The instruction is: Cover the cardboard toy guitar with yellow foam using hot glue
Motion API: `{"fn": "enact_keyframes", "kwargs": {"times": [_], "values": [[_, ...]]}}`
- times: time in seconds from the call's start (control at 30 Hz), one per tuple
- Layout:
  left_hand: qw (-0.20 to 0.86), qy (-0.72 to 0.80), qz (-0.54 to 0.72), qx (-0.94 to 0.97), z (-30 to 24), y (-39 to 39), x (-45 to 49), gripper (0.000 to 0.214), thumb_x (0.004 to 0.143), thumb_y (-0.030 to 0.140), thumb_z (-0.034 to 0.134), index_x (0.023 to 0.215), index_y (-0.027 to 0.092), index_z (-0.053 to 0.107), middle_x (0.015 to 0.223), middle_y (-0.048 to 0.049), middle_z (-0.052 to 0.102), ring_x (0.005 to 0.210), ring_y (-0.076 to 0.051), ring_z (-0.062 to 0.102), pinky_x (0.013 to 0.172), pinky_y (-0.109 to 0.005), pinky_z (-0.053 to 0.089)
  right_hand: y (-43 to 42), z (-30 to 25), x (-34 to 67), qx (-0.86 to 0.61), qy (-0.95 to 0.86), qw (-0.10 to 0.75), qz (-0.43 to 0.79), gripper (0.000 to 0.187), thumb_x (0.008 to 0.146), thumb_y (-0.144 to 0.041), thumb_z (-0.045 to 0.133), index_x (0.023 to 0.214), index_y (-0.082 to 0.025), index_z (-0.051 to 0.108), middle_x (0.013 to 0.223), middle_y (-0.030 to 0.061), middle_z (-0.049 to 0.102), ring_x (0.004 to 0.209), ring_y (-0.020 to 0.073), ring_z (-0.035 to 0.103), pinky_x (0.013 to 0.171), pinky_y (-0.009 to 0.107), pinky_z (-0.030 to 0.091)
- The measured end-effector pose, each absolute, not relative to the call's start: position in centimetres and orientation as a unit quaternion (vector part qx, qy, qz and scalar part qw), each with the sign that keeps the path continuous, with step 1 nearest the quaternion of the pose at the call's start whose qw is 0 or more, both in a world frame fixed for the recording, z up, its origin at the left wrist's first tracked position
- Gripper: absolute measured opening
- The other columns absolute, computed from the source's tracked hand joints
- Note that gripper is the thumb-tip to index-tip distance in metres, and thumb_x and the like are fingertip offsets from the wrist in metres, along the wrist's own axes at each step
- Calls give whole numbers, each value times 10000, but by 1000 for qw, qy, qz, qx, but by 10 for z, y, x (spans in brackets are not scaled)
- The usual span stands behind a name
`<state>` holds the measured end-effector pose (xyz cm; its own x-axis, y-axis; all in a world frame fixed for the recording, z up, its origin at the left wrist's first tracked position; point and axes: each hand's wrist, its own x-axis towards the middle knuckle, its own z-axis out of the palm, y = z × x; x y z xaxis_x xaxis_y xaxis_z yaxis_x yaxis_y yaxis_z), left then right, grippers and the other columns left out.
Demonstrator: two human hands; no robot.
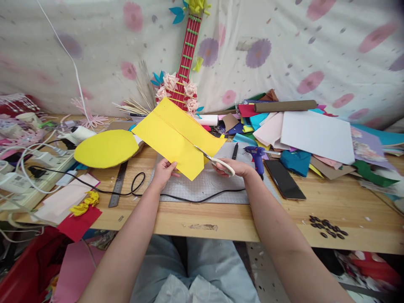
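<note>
My left hand [165, 173] pinches the lower left edge of a yellow paper sheet [170, 139], thumb on top. The sheet is raised and tilted above a grey cutting mat [202, 194]. In my right hand [232, 167] is a pair of scissors [224, 166] with white handles. Their blades sit in a slit that runs in from the sheet's right side, and a drawn line continues from it toward the upper left. A yellow oval piece [106, 148] lies to the left of the sheet.
Right of the mat are a blue glue gun [256, 158], a black marker [235, 151], a phone [284, 179] and stacked papers [317, 136]. At left are a metal ruler [118, 185] and power strip [38, 179]. A black cable [202, 200] crosses the mat. A red paper guitar [186, 63] stands behind.
</note>
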<state>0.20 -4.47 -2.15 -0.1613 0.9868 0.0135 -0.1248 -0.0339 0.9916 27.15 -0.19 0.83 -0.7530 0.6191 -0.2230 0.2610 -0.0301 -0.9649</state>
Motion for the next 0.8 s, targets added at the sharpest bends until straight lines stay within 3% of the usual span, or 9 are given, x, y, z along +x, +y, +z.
{"fn": "enact_keyframes", "kwargs": {"times": [0.4, 0.8], "values": [[488, 500, 572, 430, -23, -44, 2, 377, 554, 352, 740, 816, 143, 569, 652, 19, 596, 541, -103, 570, 396, -228, 520, 3, 4, 276, -341, -695, 135, 619, 515, 676, -626, 643, 683, -181, 385, 550, -70, 368, 447, 32, 322, 379, 169, 244], [505, 481, 537, 475, -26, -46, 2, 432, 540, 404, 752, 836, 140, 580, 705, -4, 629, 569, -110, 565, 403, -240, 525, 2, 11, 270, -270, -748, 110, 596, 609, 688, -767, 482, 700, -159, 443, 573, -29, 442, 487, 69, 403, 424, 217, 308]]}}
